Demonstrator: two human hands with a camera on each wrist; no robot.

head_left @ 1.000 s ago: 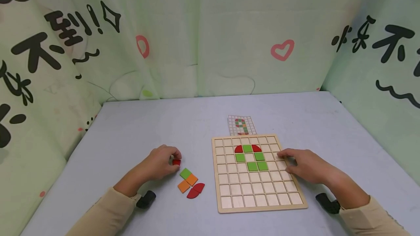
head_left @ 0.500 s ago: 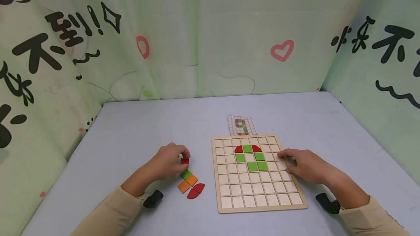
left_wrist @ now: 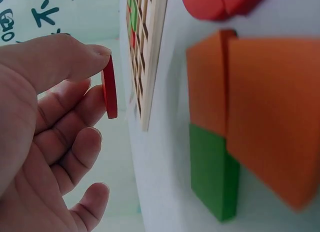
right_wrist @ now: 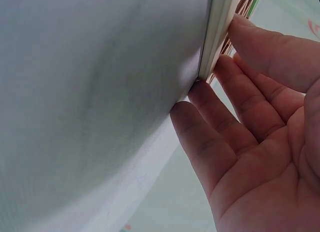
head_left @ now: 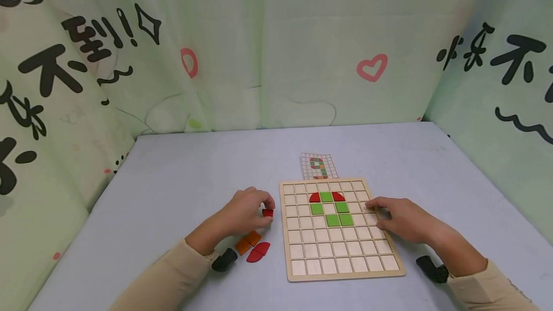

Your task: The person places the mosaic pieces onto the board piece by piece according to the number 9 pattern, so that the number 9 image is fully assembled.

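Observation:
My left hand [head_left: 248,212] pinches a thin red tile [left_wrist: 111,90] between thumb and fingertips, just off the left edge of the wooden grid board [head_left: 330,272]. On the board, green square tiles [head_left: 326,197] and two red quarter-round tiles [head_left: 315,197] fill cells in the upper middle. My right hand [head_left: 408,217] rests on the board's right edge, its thumb and fingertips touching the frame. Below the left hand lie two orange square tiles [head_left: 248,242] and two red quarter-round tiles [head_left: 258,252]. A green tile [left_wrist: 212,167] beside them is hidden in the head view by that hand.
Behind the board, partly covered by its far edge, lies a pattern card [head_left: 319,166] printed with a coloured grid figure. A white-covered table [head_left: 194,157] carries everything. Green printed curtains [head_left: 302,61] stand around its back and sides.
My left hand has moved right with the red tile, over the loose tiles and towards the board. My right hand has stayed on the board's edge.

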